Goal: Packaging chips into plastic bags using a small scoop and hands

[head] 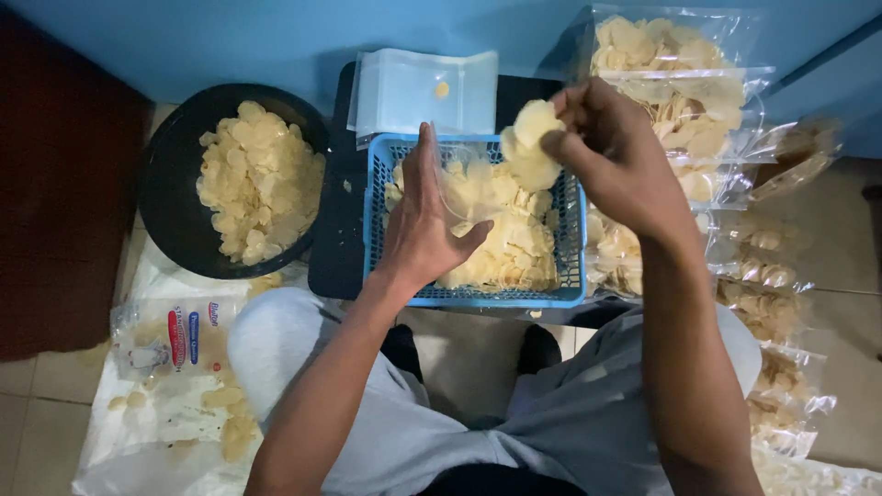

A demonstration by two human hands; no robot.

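Two hands over blue basket (pixel 384 156) of pale chips. R hand (pixel 611 152) pinches chip stack (pixel 530 144), just above and right of clear bag (pixel 459 179); L hand (pixel 424 225) grips bag, mouth facing stack. Black bowl (pixel 165 197) w/ chips sits left.

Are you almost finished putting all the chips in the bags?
Not yet. Done: a row of filled clear bags lies at the right. In hand: the right hand holds a few pale chips above a clear bag that the left hand holds over the blue basket. Left: many chips in the basket, a heap in the black bowl, and empty bags behind.
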